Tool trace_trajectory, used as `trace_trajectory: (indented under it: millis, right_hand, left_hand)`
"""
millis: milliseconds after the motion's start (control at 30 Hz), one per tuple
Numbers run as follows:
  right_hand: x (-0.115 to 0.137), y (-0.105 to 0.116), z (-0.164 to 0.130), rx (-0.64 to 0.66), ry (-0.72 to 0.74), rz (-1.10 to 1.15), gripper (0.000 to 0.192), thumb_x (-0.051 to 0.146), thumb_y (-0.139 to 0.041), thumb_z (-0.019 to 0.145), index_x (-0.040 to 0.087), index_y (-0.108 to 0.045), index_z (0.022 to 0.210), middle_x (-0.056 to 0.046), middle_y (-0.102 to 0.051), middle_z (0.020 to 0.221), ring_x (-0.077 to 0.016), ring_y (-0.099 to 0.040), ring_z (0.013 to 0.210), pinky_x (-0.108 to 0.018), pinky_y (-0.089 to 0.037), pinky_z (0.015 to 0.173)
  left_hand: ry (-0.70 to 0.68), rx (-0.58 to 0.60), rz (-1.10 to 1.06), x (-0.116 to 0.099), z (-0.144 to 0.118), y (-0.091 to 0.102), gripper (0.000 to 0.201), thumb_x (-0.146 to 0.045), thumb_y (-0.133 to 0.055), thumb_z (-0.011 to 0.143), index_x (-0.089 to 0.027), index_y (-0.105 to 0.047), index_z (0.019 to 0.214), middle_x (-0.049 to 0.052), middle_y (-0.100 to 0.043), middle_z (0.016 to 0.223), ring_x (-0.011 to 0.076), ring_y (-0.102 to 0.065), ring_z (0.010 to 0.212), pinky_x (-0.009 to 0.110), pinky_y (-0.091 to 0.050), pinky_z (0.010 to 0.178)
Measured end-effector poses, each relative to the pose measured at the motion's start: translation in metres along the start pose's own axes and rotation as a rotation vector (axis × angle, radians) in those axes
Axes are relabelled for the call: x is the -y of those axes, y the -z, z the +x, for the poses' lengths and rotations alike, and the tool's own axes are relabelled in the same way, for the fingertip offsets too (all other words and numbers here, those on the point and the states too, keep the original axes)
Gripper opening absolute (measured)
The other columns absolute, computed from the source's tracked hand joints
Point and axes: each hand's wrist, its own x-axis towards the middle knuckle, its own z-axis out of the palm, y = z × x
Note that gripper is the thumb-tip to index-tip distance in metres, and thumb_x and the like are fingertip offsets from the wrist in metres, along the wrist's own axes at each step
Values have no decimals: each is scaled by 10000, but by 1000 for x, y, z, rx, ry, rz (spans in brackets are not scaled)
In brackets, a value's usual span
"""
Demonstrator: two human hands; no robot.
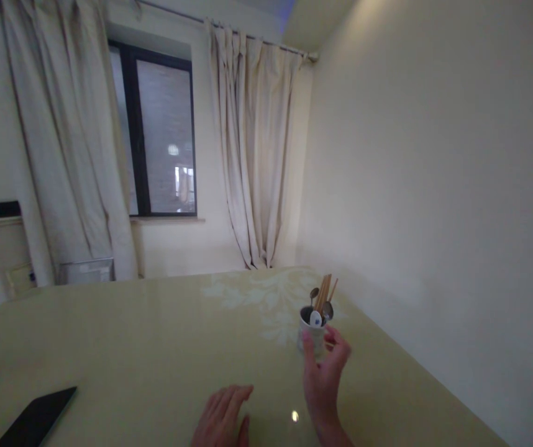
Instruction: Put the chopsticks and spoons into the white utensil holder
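Right at the far right part of the table [131, 335] stands a small white cup [312, 335], upright, near the wall-side edge. Out of it stick a bundle of wooden chopsticks [326, 290] and a few spoons [327, 310], one of them white with a blue mark. The right hand [325, 379] is raised just in front of the cup, fingers spread and loosely curled around it, thumb on the left side; whether the fingertips actually touch the cup is hard to tell in this soft view, and it does not look gripped. The left hand [223, 419] lies flat, palm down on the tabletop, fingers together, holding nothing, well apart from the cup. A dark flat phone-like slab [38, 419] lies at the near left edge. Beyond the table hang pale curtains [257, 155] on either side of a dark-framed window [159, 136].
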Motion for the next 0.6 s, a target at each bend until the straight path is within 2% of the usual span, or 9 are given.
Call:
trace_trajectory:
  millis: [67,100,167,233,333,433,600]
  right_hand:
    - [-17,0,17,-94,-38,-75,777,690,-695,851,140,-516,1370,-149,-526,1175,-340,-533,1061,-563,-464,989]
    - [-25,-1,23,-106,-52,-104,881,723,-725,787,111,-508,1383,-164,-534,1171,-355,-536,1050,-588,-455,997]
    - [-39,-4,31,-63,-81,-144,1041,724,-784,680,64,-479,1425,-226,-555,1239,-407,-552,1099,-623,-437,1029]
    - [-50,-8,32,11,-109,-164,1113,673,-823,621,55,-446,1468,-289,-537,1374,-467,-545,1215,-637,-416,1074]
    - [-61,-12,30,112,-159,-132,1080,591,-814,633,99,-412,1506,-294,-511,1493,-478,-524,1345,-608,-421,1113]
    - [-69,-12,28,204,-217,-42,908,535,-756,694,147,-456,1458,-236,-631,1391,-421,-618,1283,-552,-483,1076]
    - [-72,-8,24,261,-182,36,734,480,-794,667,180,-572,1300,-175,-727,1230,-390,-694,1150,-526,-546,1005]
  left_hand:
    - [81,73,-94,2,-5,-1,161,-252,-487,1053,-263,-645,1081,3,-763,832,150,-742,747,222,-595,729]
    - [105,108,-129,3,-7,-3,174,-282,-485,1066,-266,-640,991,-7,-737,779,144,-721,697,213,-581,689]
    - [122,151,-169,5,-10,-4,268,-335,-484,1078,-259,-614,856,-14,-710,722,138,-691,642,203,-553,637]
    - [137,177,-180,7,-11,-5,312,-370,-486,1080,-252,-612,820,-10,-716,721,139,-689,646,203,-541,633]
    - [207,216,-182,8,-12,-3,347,-395,-453,1086,-245,-636,832,8,-726,741,150,-695,674,216,-538,650]
    - [293,272,-200,7,-13,-1,367,-413,-421,1092,-244,-667,878,33,-745,791,166,-712,738,238,-550,704]
    - [381,336,-269,6,-12,-4,406,-460,-394,1085,-249,-702,924,57,-760,826,190,-722,784,271,-563,750]
